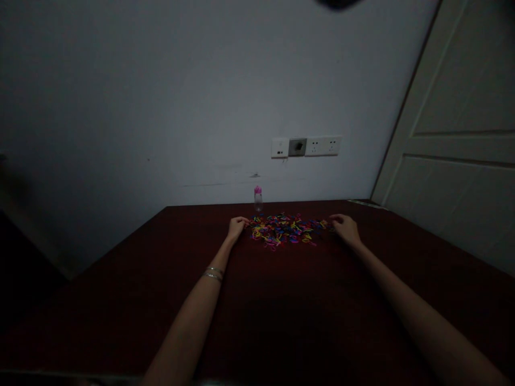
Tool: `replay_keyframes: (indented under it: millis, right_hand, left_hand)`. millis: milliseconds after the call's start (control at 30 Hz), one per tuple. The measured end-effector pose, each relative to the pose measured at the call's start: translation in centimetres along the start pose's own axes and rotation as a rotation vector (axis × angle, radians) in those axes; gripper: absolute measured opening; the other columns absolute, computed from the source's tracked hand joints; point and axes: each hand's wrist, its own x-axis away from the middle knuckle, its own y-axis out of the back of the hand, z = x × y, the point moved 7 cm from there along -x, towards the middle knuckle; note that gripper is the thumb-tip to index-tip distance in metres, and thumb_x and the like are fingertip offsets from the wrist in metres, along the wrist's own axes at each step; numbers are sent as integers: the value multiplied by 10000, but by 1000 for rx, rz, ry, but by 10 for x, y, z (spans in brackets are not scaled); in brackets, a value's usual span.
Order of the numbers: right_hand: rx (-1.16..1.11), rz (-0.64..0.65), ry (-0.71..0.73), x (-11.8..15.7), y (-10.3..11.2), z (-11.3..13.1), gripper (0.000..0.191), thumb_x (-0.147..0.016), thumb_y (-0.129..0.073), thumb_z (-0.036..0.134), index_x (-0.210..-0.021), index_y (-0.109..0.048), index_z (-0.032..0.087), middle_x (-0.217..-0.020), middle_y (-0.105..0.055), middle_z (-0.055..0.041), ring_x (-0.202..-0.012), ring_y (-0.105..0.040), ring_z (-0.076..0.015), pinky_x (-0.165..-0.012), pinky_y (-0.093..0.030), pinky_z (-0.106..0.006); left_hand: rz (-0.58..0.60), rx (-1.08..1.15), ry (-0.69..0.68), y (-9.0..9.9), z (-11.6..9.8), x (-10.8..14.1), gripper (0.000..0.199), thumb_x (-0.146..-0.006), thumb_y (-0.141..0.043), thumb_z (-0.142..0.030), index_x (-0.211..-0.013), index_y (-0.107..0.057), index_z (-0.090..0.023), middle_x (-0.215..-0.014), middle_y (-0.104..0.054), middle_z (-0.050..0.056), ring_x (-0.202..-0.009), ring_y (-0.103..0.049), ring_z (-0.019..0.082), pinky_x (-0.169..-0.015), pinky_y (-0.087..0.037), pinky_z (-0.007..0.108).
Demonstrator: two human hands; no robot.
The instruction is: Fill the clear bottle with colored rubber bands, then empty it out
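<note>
A loose pile of small, brightly coloured loops, like rubber bands, lies spread on the dark red table. At its left edge is my left hand, fingers drawn together and tips touching the outermost loops. My right hand rests at the opposite edge, its fingers curled inward with the tips close to the loops there. Whether either hand holds a loop is too small and dark to tell. Just behind the pile stands a small clear bottle with a pink cap, upright.
The dark red tabletop reaches back to a pale wall. Sockets and a switch plate are set in the wall above the table. A panelled door stands at the right. Lighting is dim.
</note>
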Motion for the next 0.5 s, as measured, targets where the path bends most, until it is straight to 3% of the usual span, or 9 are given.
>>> replay_keyframes:
  millis: [133,267,400,500]
  right_hand:
    - [-18,137,-84,-24,-19,-6,347,-650,-604,309,-946,-663,139,-885,-677,-96,-819,-618,-210,-700,-462,-276]
    - [-1,275,-88,-29,-40,6,262,-549,-685,259,-793,-684,161,-747,-679,-55,-736,-624,-195,-639,-465,-257]
    - [-11,307,-68,-26,-43,17,65,-541,-663,157,-604,-659,176,-629,-650,-32,-641,-604,-173,-597,-448,-249]
    - [-42,333,-64,-28,-42,25,67,-540,-647,107,-519,-630,168,-531,-610,-24,-543,-565,-143,-532,-421,-233]
  left_hand:
    - [7,-9,-5,0,1,0,258,-618,-410,-60,-624,-660,-122,-594,-631,43,-552,-550,105,-564,-431,210]
    - [14,2,-5,-1,2,0,255,-614,-406,-55,-616,-652,-121,-585,-621,38,-535,-537,101,-541,-416,205]
    - [9,6,-4,-1,2,-1,254,-618,-397,-42,-611,-640,-117,-567,-608,32,-519,-522,93,-522,-400,195]
    - [10,1,-1,-1,2,-1,253,-621,-400,-44,-618,-643,-117,-566,-608,33,-523,-526,96,-538,-410,202]
